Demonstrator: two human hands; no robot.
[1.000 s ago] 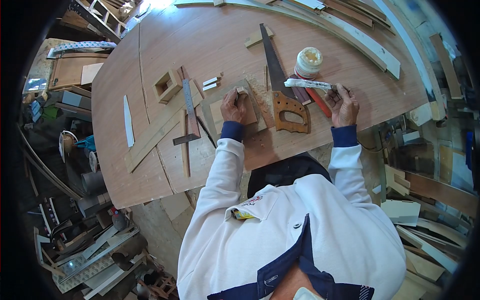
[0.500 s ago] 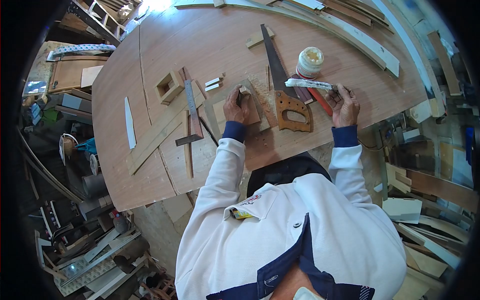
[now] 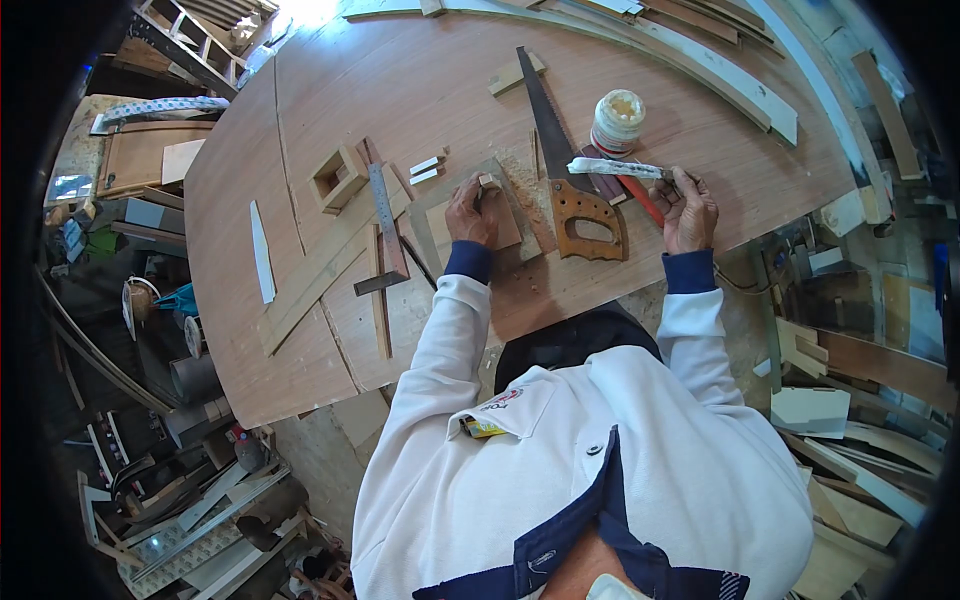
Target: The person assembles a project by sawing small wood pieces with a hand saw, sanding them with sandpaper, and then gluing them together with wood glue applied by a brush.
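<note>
My left hand (image 3: pixel 468 217) is closed around a small wooden block (image 3: pixel 489 182), over a square board (image 3: pixel 521 234) on the table. Between the fingers of my right hand (image 3: pixel 690 212) is a thin stick (image 3: pixel 618 168) whose length is smeared with white paste. It points left, above a red-handled tool (image 3: pixel 641 199) and a dark reddish block (image 3: pixel 603 184). Just beyond the stick stands an open jar (image 3: pixel 618 122) with pale paste at its mouth. Between my hands lies a handsaw (image 3: pixel 588 222) with a wooden handle.
Left of my left hand lie a try square (image 3: pixel 386 228), a small open wooden box (image 3: pixel 339 180), two short white strips (image 3: pixel 425 170) and a long white strip (image 3: pixel 262 252). Sawdust (image 3: pixel 519 190) is scattered by the saw. Long boards (image 3: pixel 690 70) line the table's far right edge.
The view has shifted very slightly. Both hands keep nearly the same positions, the left still on the block and the right still holding the stick.
</note>
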